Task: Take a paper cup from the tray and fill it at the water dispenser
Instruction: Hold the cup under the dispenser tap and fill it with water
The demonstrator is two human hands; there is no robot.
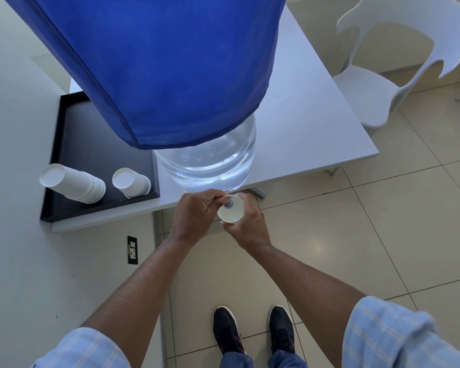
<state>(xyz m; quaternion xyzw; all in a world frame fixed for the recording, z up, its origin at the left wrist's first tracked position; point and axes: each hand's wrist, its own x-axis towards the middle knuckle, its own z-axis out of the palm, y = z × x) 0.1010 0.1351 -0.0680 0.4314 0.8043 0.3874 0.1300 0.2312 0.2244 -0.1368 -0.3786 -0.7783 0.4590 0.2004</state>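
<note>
head view | counts: one water dispenser jug [210, 160] under one blue cover [157, 62], one black tray [72, 134], two stacks of cups [72, 183] [131, 185] on it, one white chair [383, 75] | paper cup [230, 209] below tap [227, 201], at table [303, 128] edge | right hand [246, 227] fingers wrapped round cup | left hand [194, 216] fingertips pinched on tap

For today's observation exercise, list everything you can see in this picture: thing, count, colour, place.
water bottle: one, clear, on table, under blue cover
tray: one, black, table's left
cup stacks: two, white, lying on tray
table: one, white
chair: one, white, far right
wall socket: one, black
paper cup: one, white, under tap
shoes: two, dark
left hand: at tap
right hand: holding cup
</note>
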